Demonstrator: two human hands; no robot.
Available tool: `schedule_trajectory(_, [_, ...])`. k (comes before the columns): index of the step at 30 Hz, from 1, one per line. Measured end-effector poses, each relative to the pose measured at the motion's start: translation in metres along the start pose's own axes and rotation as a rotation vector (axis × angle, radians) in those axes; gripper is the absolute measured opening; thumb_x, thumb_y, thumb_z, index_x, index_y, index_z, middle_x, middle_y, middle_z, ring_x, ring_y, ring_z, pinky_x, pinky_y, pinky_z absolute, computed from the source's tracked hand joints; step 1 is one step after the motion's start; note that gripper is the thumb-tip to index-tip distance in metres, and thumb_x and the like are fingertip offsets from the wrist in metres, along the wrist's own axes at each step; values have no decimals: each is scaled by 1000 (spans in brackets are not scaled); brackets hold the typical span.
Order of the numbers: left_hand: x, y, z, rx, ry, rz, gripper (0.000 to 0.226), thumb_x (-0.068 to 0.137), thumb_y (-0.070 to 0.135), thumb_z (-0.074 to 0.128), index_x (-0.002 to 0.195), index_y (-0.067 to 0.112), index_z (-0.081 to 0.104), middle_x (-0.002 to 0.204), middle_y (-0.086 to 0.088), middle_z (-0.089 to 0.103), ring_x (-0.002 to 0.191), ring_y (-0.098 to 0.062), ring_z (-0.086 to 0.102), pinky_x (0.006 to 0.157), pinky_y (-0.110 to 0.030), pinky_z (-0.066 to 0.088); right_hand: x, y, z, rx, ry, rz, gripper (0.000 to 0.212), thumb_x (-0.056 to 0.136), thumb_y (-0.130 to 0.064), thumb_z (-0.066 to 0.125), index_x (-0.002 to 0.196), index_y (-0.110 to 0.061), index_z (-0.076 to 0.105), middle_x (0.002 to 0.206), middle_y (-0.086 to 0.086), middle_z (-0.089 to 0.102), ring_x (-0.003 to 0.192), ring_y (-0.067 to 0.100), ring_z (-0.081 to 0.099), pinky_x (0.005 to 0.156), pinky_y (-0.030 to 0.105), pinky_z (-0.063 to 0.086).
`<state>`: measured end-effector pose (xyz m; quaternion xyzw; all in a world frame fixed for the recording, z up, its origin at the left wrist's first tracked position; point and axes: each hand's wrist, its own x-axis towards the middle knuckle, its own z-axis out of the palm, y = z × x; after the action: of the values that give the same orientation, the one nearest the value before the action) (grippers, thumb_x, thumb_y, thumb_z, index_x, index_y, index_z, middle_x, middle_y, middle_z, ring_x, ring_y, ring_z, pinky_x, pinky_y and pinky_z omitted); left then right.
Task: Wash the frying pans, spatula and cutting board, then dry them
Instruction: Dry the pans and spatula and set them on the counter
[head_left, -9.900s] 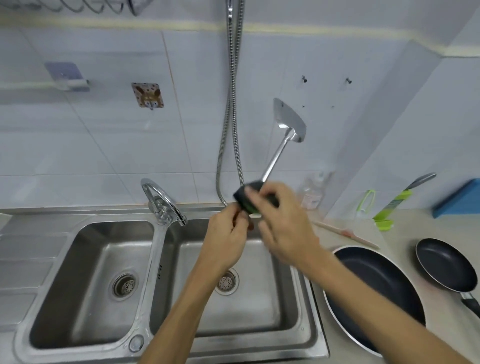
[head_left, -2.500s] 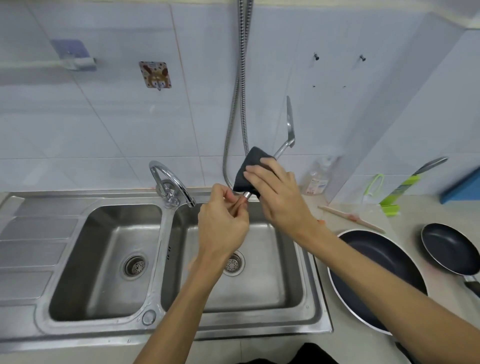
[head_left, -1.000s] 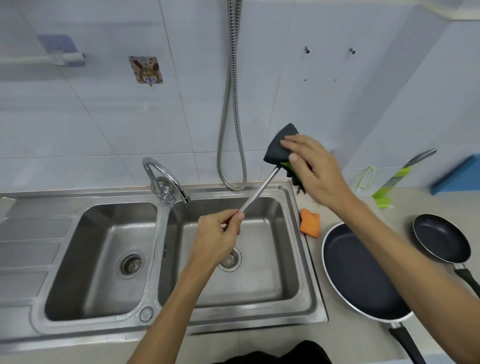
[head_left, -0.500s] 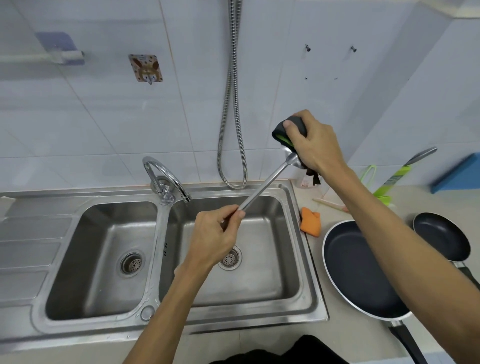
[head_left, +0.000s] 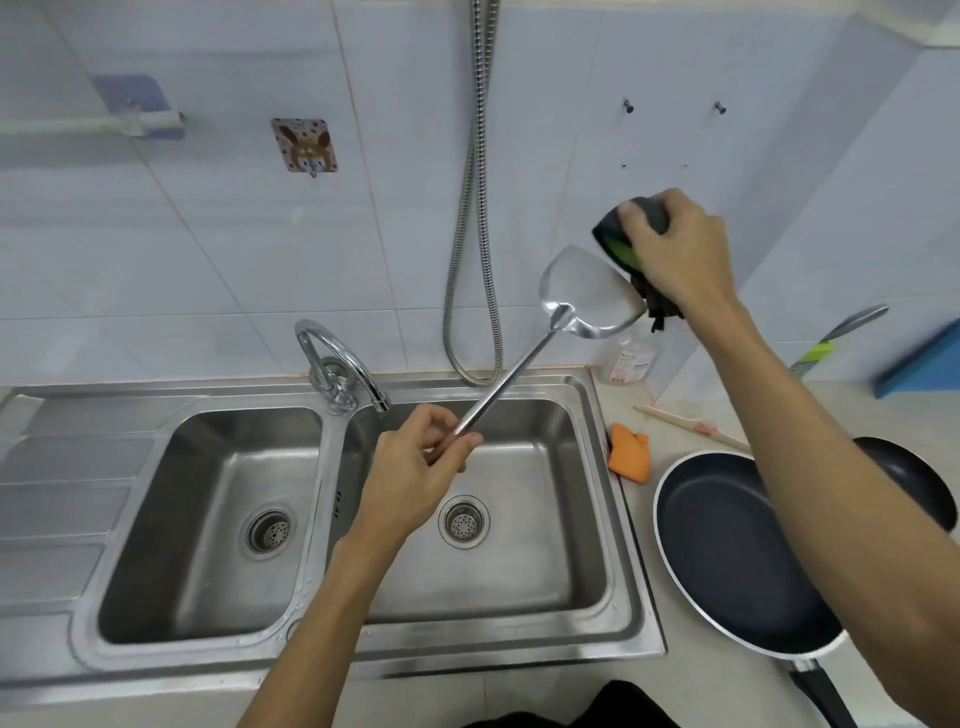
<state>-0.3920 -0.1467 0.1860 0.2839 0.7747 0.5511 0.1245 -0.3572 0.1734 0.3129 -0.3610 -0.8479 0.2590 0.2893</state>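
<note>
A steel spatula (head_left: 582, 296) slants up to the right over the right sink basin (head_left: 519, 545). My left hand (head_left: 415, 467) grips the lower end of its handle. My right hand (head_left: 675, 249) holds a grey and green scouring sponge (head_left: 621, 244) against the blade's upper right edge. On the counter to the right sits a large black frying pan (head_left: 727, 561). A smaller black pan (head_left: 914, 478) lies behind my right forearm, partly hidden. A blue cutting board (head_left: 924, 364) leans at the far right edge.
The curved tap (head_left: 337, 364) stands between the two basins, with a metal shower hose (head_left: 467, 260) hanging on the wall behind. An orange cloth (head_left: 629, 452), chopsticks (head_left: 691, 426), a clear soap bottle (head_left: 628, 358) and a green-handled utensil (head_left: 831, 343) sit by the right corner.
The sponge has slid from the handle up the shaft to the blade, and now sits on the blade's top edge, leaving the blade face bare. My left hand kept its grip.
</note>
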Motion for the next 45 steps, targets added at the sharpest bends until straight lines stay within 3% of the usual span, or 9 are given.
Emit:
schedule_trajectory(4, [-6, 11, -2, -126, -12, -112, 19, 103, 28, 56, 90, 15, 63, 70, -2, 69, 45, -20, 50, 43, -26, 38, -5, -7, -12, 175, 74, 11, 49, 93, -61, 50, 123, -22, 54, 106, -2, 62, 94, 17, 61, 79, 28, 50])
schedule_trajectory(7, [-4, 26, 7, -318, -30, -258, 33, 106, 30, 47, 93, 5, 62, 68, -6, 54, 44, -15, 36, 36, -22, 28, -23, -25, -11, 193, 152, -152, 46, 97, -54, 49, 129, -20, 51, 102, -4, 62, 91, 20, 60, 76, 26, 46])
schedule_trajectory(10, [-1, 42, 14, -417, -121, -338, 38, 108, 32, 43, 95, 0, 59, 63, -3, 44, 39, -9, 28, 33, -16, 24, -40, -36, 2, 50, 224, -407, 50, 98, -49, 50, 138, -19, 49, 113, -1, 65, 99, 23, 60, 84, 36, 44])
schedule_trajectory(14, [-6, 61, 21, -426, -204, -294, 39, 109, 28, 41, 93, -5, 56, 59, 0, 42, 36, -9, 27, 33, -16, 23, -39, -38, 38, -386, 225, -671, 52, 101, -52, 43, 142, -22, 50, 132, 6, 57, 116, 31, 52, 90, 45, 38])
schedule_trajectory(16, [-8, 66, 22, -389, -187, -276, 38, 109, 26, 41, 90, -3, 55, 57, 0, 40, 35, -10, 27, 33, -16, 22, -35, -35, 50, -490, 211, -660, 54, 101, -54, 39, 145, -23, 47, 134, 7, 57, 115, 30, 54, 87, 44, 39])
schedule_trajectory(20, [-6, 69, 15, -312, -149, -226, 37, 109, 24, 41, 84, 0, 54, 56, 0, 38, 36, -9, 27, 33, -16, 22, -24, -38, 53, -462, 238, -669, 60, 101, -61, 37, 141, -19, 51, 100, 11, 62, 76, 31, 59, 58, 38, 40])
schedule_trajectory(23, [-6, 71, 8, -280, -145, -227, 40, 109, 23, 40, 86, -8, 51, 59, -5, 35, 37, -9, 25, 32, -16, 21, -16, -41, 50, -463, 204, -629, 67, 100, -68, 26, 136, -18, 53, 90, 8, 64, 68, 32, 62, 49, 33, 38])
schedule_trajectory(33, [-36, 51, -4, -334, -140, -347, 42, 108, 30, 43, 88, -4, 56, 58, -5, 39, 35, -11, 26, 32, -16, 22, 7, -11, 17, -309, 228, -417, 53, 101, -59, 31, 119, -13, 52, 87, 11, 68, 75, 39, 60, 61, 39, 41])
schedule_trajectory(45, [-101, 6, 17, -295, -78, -557, 36, 107, 31, 44, 89, 4, 59, 55, 5, 46, 36, -9, 30, 32, -19, 24, -198, 105, 59, -144, -133, -165, 42, 100, -60, 42, 115, -22, 52, 97, 16, 68, 92, 41, 64, 69, 41, 45])
